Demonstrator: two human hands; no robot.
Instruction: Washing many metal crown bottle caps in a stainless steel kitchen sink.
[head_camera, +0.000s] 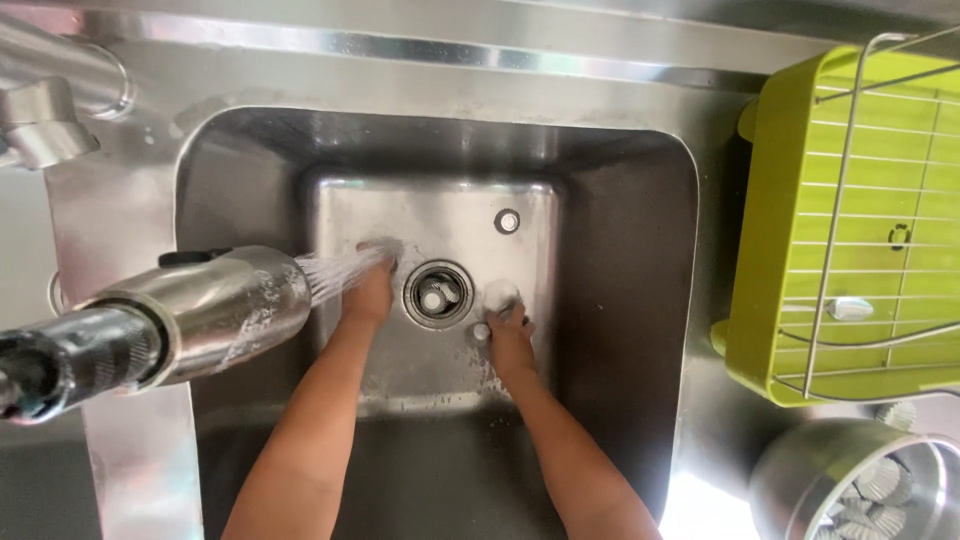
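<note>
1. Left hand (370, 290) down on sink (240, 190) floor, left of drain (437, 293), fingers loosely curled, gripping nothing visible; placed right under the water spray, likely for rinsing.
2. Right hand (510, 340) just right of drain, fingers bent on a small pale round piece (499, 294); firm grip or mere touch: cannot tell.
3. Sprayer head (215, 310) near left rim, long axis running left to right, nozzle aimed right and slightly up-frame at left hand.
4. Green dish rack (790, 250) on tabletop at right; metal bowl (850, 480) below it.
</note>
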